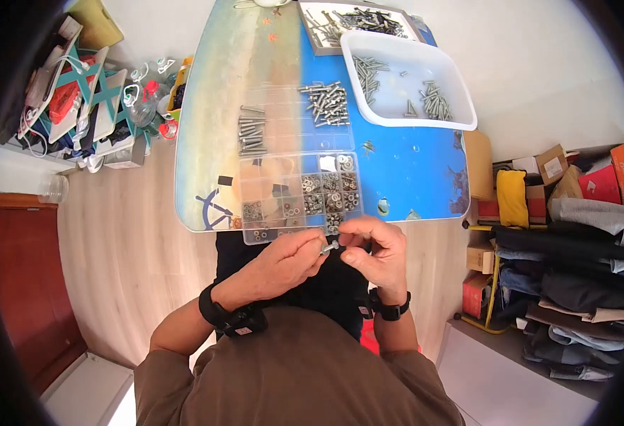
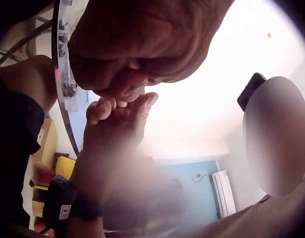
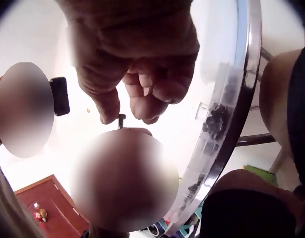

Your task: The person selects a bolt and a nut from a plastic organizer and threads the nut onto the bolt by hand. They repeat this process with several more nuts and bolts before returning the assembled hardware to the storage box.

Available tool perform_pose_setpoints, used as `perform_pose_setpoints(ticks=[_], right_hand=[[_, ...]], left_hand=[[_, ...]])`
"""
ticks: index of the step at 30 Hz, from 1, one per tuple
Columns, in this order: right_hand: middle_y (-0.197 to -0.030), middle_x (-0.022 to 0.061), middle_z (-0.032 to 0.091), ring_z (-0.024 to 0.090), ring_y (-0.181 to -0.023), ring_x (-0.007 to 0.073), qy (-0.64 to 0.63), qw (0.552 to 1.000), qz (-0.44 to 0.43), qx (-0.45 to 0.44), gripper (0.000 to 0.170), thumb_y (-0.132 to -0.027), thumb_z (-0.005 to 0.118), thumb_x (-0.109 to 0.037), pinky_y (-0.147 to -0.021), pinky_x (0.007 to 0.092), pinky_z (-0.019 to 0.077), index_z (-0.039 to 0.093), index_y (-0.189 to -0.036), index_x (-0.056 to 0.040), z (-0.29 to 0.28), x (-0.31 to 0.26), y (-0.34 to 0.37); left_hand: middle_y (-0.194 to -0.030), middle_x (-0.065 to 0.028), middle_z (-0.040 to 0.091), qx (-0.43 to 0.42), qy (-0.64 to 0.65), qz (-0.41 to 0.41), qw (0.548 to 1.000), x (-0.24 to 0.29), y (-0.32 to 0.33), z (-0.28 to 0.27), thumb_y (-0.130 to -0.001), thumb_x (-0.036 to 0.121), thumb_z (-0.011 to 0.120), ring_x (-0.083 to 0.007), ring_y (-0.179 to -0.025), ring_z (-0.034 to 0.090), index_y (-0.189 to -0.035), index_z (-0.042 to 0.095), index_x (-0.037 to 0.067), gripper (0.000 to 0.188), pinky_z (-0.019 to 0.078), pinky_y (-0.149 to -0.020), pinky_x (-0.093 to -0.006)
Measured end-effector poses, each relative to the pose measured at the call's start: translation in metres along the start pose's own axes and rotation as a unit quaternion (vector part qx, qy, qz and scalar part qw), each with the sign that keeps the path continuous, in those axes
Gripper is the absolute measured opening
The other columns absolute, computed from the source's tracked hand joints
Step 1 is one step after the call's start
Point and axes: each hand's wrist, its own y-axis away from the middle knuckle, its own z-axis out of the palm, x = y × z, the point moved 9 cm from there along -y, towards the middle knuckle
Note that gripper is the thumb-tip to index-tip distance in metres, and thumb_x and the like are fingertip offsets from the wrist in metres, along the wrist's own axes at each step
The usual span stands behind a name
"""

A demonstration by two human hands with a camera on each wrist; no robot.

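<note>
Over the table's near edge, my left hand pinches a small silver bolt between thumb and fingertips. The bolt's head points toward my right hand, whose thumb and forefinger stand apart close beside it. In the right wrist view the bolt sticks up right by the right thumb's tip. Just beyond both hands lies a clear divided plastic box with nuts and washers sorted in its compartments. Its far half holds longer bolts and a row of bolts.
A white plastic bin with loose bolts stands at the table's back right. Behind it is a shallow tray of dark and silver screws. Folded clothes fill a rack on the right; bottles and shelving stand left.
</note>
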Motion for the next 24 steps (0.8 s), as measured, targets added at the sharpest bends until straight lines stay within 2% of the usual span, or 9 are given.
perform_pose_setpoints(ticks=[1,3,4,6,8,11,14,16,24], right_hand=[[-0.087,0.0041,0.066,0.06,-0.072,0.0069,0.004,1.0,0.001,0.004,0.026,-0.081,0.078,-0.004,-0.059,0.0215,0.0463,0.069,-0.105,-0.0014,0.003,-0.005,-0.002],[-0.084,0.0052,0.067,0.061,-0.07,0.0092,0.032,0.999,-0.003,-0.014,0.03,-0.08,0.082,-0.017,-0.059,0.0222,0.0446,0.07,-0.102,0.0001,0.011,-0.012,-0.008],[-0.086,0.0061,0.066,0.061,-0.07,0.0097,0.04,0.998,-0.038,-0.032,0.026,-0.08,0.078,-0.004,-0.06,0.0229,0.0472,0.069,-0.104,-0.0001,0.011,-0.013,-0.008],[-0.085,0.0062,0.066,0.061,-0.07,0.0102,0.031,0.999,-0.02,-0.035,0.025,-0.08,0.078,-0.004,-0.06,0.0229,0.0473,0.069,-0.104,-0.0006,0.007,-0.005,-0.006],[-0.085,0.0062,0.067,0.061,-0.07,0.0106,0.02,0.999,0.004,-0.035,0.024,-0.081,0.078,-0.005,-0.06,0.023,0.0473,0.069,-0.103,-0.0011,0.009,0.0,-0.006],[-0.083,0.0063,0.067,0.061,-0.07,0.0113,0.005,0.998,-0.038,-0.041,0.021,-0.083,0.076,-0.003,-0.06,0.0242,0.0475,0.07,-0.103,-0.0015,0.014,-0.017,-0.01],[-0.082,0.0075,0.066,0.06,-0.068,0.0115,0.035,0.998,-0.031,-0.031,0.02,-0.086,0.077,-0.015,-0.059,0.0238,0.0448,0.071,-0.098,0.0007,0.018,-0.017,-0.016],[-0.084,0.0069,0.067,0.062,-0.072,0.0129,0.071,0.995,0.002,-0.069,0.018,-0.083,0.071,0.003,-0.062,0.0263,0.049,0.069,-0.101,-0.001,0.021,-0.007,-0.014],[-0.087,0.0068,0.068,0.064,-0.072,0.0145,0.025,0.995,0.046,-0.083,0.015,-0.085,0.072,-0.001,-0.064,0.0263,0.0499,0.068,-0.1,-0.001,0.03,-0.014,-0.02]], left_hand=[[-0.069,0.0031,0.038,-0.005,0.007,-0.012,1.0,-0.002,-0.001,0.001,-0.104,0.017,0.039,-0.0069,-0.062,0.034,-0.083,0.044,0.005,0.025,0.0313,-0.054,-0.0265],[-0.069,0.0027,0.038,-0.011,0.013,-0.02,1.0,-0.003,-0.002,0.003,-0.104,0.017,0.039,-0.0073,-0.062,0.034,-0.083,0.044,0.004,0.025,0.0319,-0.054,-0.027],[-0.068,0.0032,0.038,-0.017,0.005,0.007,1.0,0.002,-0.002,0.004,-0.105,0.017,0.037,-0.0061,-0.057,0.033,-0.086,0.045,0.006,0.023,0.0293,-0.05,-0.0246],[-0.066,0.0037,0.039,-0.014,-0.001,0.037,0.999,0.009,-0.001,0.001,-0.105,0.018,0.035,-0.005,-0.052,0.032,-0.089,0.047,0.007,0.023,0.0267,-0.046,-0.0223],[-0.069,0.0023,0.038,-0.003,-0.006,0.007,1.0,0.008,0.001,-0.004,-0.104,0.017,0.038,-0.0079,-0.063,0.035,-0.083,0.044,0.004,0.026,0.0331,-0.057,-0.0273],[-0.07,0.0021,0.039,-0.001,0.007,-0.004,1.0,0.004,-0.002,-0.004,-0.104,0.018,0.038,-0.0079,-0.063,0.035,-0.082,0.045,0.004,0.027,0.0332,-0.057,-0.0275],[-0.07,0.002,0.039,0.001,-0.016,0.009,1.0,0.006,-0.003,-0.006,-0.104,0.018,0.037,-0.0081,-0.064,0.035,-0.082,0.045,0.004,0.028,0.0338,-0.057,-0.0279],[-0.07,0.002,0.039,0.005,-0.024,0.006,1.0,0.004,-0.003,-0.01,-0.104,0.018,0.037,-0.0084,-0.064,0.035,-0.082,0.045,0.004,0.028,0.0342,-0.057,-0.0281],[-0.071,-0.0007,0.045,0.03,-0.078,0.028,0.996,-0.002,-0.007,-0.016,-0.101,0.019,0.041,-0.0111,-0.065,0.043,-0.085,0.049,0.0,0.026,0.0386,-0.059,-0.0328]])
